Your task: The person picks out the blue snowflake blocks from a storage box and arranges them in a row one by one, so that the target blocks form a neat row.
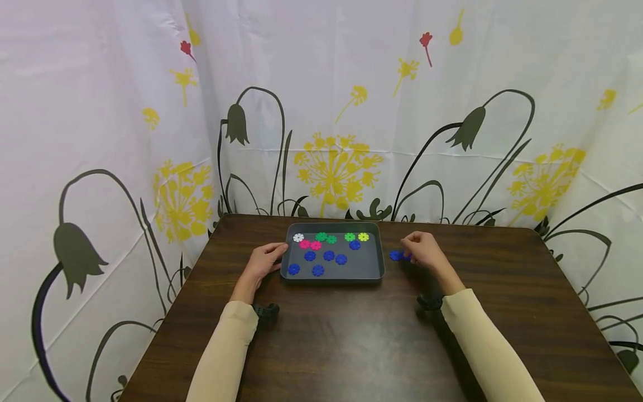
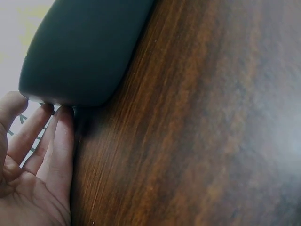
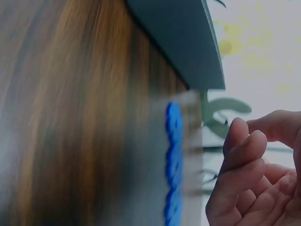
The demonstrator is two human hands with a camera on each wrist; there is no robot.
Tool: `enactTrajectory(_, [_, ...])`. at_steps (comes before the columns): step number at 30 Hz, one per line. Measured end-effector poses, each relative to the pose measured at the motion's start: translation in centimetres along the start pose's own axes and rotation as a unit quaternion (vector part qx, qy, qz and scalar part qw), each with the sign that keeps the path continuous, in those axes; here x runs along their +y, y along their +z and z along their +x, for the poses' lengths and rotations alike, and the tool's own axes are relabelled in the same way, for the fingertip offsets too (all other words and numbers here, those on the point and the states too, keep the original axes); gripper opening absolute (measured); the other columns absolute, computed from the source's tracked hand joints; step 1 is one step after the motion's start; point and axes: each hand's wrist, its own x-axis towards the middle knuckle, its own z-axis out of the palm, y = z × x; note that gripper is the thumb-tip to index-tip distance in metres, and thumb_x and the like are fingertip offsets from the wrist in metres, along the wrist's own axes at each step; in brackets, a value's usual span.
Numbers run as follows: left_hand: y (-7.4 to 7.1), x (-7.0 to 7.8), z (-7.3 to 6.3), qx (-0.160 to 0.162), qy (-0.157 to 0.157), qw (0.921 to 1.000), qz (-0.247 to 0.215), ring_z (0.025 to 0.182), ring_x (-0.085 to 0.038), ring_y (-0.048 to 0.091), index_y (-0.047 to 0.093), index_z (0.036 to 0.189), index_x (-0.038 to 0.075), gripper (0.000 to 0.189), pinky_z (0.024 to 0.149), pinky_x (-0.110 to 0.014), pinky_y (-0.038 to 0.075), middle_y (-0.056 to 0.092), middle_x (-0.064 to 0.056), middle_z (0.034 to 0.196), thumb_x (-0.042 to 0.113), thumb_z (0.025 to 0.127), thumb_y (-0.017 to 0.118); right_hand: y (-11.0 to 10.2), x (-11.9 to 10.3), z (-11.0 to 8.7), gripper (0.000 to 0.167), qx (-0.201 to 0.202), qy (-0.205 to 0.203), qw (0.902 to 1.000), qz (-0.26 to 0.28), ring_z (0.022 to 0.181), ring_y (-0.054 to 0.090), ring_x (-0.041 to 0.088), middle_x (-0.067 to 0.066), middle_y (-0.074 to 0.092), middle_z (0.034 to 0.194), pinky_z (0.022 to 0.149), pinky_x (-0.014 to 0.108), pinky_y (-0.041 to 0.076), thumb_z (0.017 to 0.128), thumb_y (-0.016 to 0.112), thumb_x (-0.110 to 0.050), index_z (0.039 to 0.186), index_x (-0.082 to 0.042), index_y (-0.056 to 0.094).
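Note:
A dark grey rectangular tray [image 1: 374,262] rests on the table with several flat, notched plastic discs spread inside. My left hand [image 1: 263,261] is at the tray's left end, its thumb at the rim and its fingertips against the outer wall, seen close up in the left wrist view. To the right of the tray, a row of blue discs [image 3: 174,165] lies on the table. My right hand [image 1: 422,249] hovers over that row and partly covers it in the head view. Its fingers [image 3: 244,150] are curled toward the thumb, with no disc showing between them.
Inside the tray are a white disc [image 1: 298,238], pink discs [image 1: 316,245], green discs [image 1: 321,237], a yellow disc [image 1: 363,237] and several blue discs [image 1: 329,255]. A patterned curtain [image 1: 321,84] hangs behind the brown wooden table [image 1: 331,346].

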Motion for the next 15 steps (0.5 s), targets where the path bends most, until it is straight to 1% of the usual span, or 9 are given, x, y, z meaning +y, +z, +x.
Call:
enactTrajectory(2, [0.0, 0.0, 0.0, 0.001, 0.003, 1.0, 0.0, 0.148, -0.032, 0.053, 0.062, 0.151, 0.007, 0.052, 0.117, -0.045, 0.053, 0.054, -0.017, 0.161, 0.038, 0.11, 0.065, 0.5, -0.8, 0.3, 0.031, -0.006, -0.015, 0.9998, -0.01, 0.055, 0.057, 0.011, 0.003, 0.069, 0.073, 0.054, 0.024, 0.053, 0.108, 0.062, -0.02, 0.113, 0.01, 0.07])
enactTrajectory(4, [0.1, 0.0, 0.0, 0.001, 0.006, 1.0, 0.0, 0.148, -0.032, 0.053, 0.061, 0.151, 0.006, 0.051, 0.117, -0.047, 0.053, 0.054, -0.018, 0.161, 0.037, 0.11, 0.064, 1.0, -1.7, 0.6, 0.031, -0.014, -0.02, 0.9995, -0.019, 0.055, 0.058, 0.011, 0.005, 0.07, 0.074, 0.053, 0.025, 0.053, 0.107, 0.062, -0.02, 0.113, 0.01, 0.071])
enactTrajectory(7, [0.2, 0.0, -0.1, 0.003, 0.008, 1.0, -0.001, 0.148, -0.032, 0.053, 0.062, 0.151, 0.006, 0.051, 0.117, -0.047, 0.053, 0.054, -0.017, 0.161, 0.036, 0.11, 0.065, 1.8, -3.0, 1.0, 0.03, -0.02, -0.015, 0.9991, -0.035, 0.054, 0.059, 0.01, 0.006, 0.072, 0.075, 0.053, 0.025, 0.053, 0.105, 0.062, -0.02, 0.112, 0.007, 0.074])
enactTrajectory(11, [0.2, -0.1, -0.3, 0.002, 0.009, 1.0, 0.0, 0.149, -0.032, 0.052, 0.062, 0.151, 0.005, 0.05, 0.118, -0.047, 0.053, 0.054, -0.018, 0.161, 0.035, 0.11, 0.064, 2.8, -4.8, 1.5, 0.031, -0.032, -0.011, 0.9976, -0.06, 0.054, 0.061, 0.011, 0.006, 0.074, 0.076, 0.053, 0.024, 0.054, 0.103, 0.061, -0.019, 0.111, 0.007, 0.077])
enactTrajectory(15, [0.2, 0.0, -0.4, 0.007, 0.01, 0.9999, -0.005, 0.149, -0.033, 0.052, 0.062, 0.15, 0.004, 0.051, 0.118, -0.048, 0.052, 0.055, -0.018, 0.16, 0.036, 0.11, 0.065, 4.4, -6.3, 2.0, 0.029, -0.057, -0.003, 0.995, -0.082, 0.058, 0.065, 0.013, 0.011, 0.076, 0.08, 0.054, 0.025, 0.057, 0.104, 0.062, -0.017, 0.112, 0.007, 0.075])
